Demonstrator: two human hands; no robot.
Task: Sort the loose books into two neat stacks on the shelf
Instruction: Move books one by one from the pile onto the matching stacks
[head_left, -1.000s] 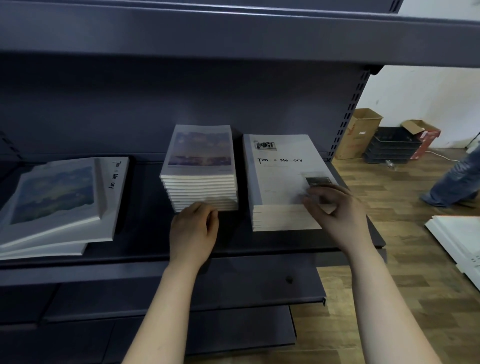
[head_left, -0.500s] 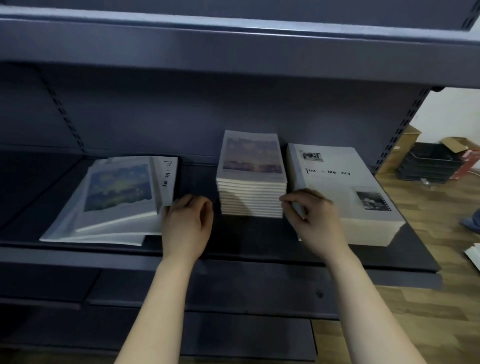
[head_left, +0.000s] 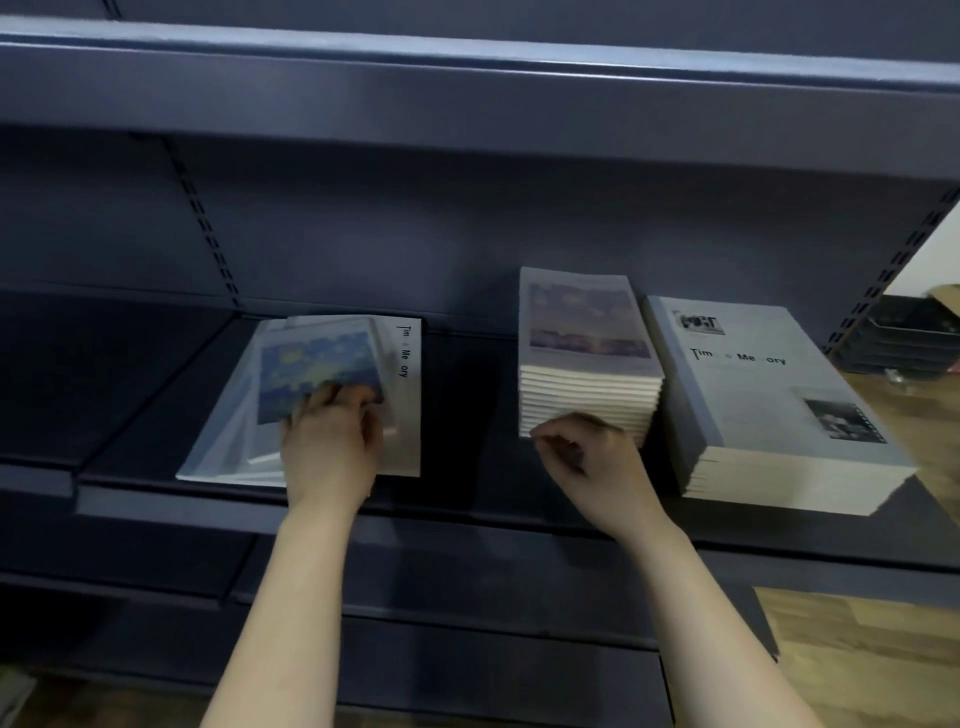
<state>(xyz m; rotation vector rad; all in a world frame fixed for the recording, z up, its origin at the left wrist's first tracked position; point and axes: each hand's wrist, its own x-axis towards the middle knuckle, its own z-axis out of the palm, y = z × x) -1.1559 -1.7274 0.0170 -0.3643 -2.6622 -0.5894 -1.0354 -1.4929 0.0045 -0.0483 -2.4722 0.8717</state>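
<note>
- The dark metal shelf carries all the books, under another shelf board of the same colour.
- On its left part lies the loose pile, fanned and uneven, with the edges of several books sticking out to the left and toward the front.
- On top of that pile is a small blue-covered book, blurred in this view. It lies on a large white book whose title runs along the right margin.
- The left hand lies over the near end of the small blue-covered book. Its fingers curl over the book's near edge and grip it.
- A bare strip of shelf separates the pile from the sorted books.
- The right hand sits in front of the stack of small books. Its fingers are loosely curled against the lowest books and hold nothing.
- The stack of small books is squared up, with a pale purple picture on its top cover.
- Just beside it on the right stands the stack of large books, also even, near the shelf's right end.
- Beyond the shelf are black crates and a wooden floor.
</note>
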